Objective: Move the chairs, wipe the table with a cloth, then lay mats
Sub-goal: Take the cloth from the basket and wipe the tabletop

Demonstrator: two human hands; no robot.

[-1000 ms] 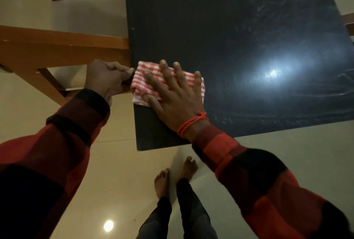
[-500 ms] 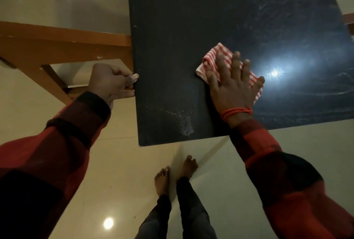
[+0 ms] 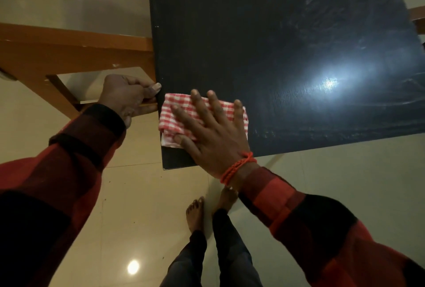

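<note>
A dark glossy table (image 3: 264, 40) fills the upper middle of the head view. A folded red-and-white checked cloth (image 3: 177, 115) lies on its near left corner. My right hand (image 3: 213, 132) presses flat on the cloth with fingers spread, an orange thread band at the wrist. My left hand (image 3: 128, 95) is curled around the table's left edge, thumb on top. A wooden chair (image 3: 69, 54) stands to the left of the table, its frame touching the table's side.
Part of another wooden chair (image 3: 417, 18) shows at the right edge behind the table. Pale glossy floor tiles (image 3: 128, 194) surround the table. My bare feet (image 3: 195, 214) stand just below the table's near corner.
My right hand slid the cloth from the middle of the table back left to the near left corner. My left hand kept its grip on the table edge.
</note>
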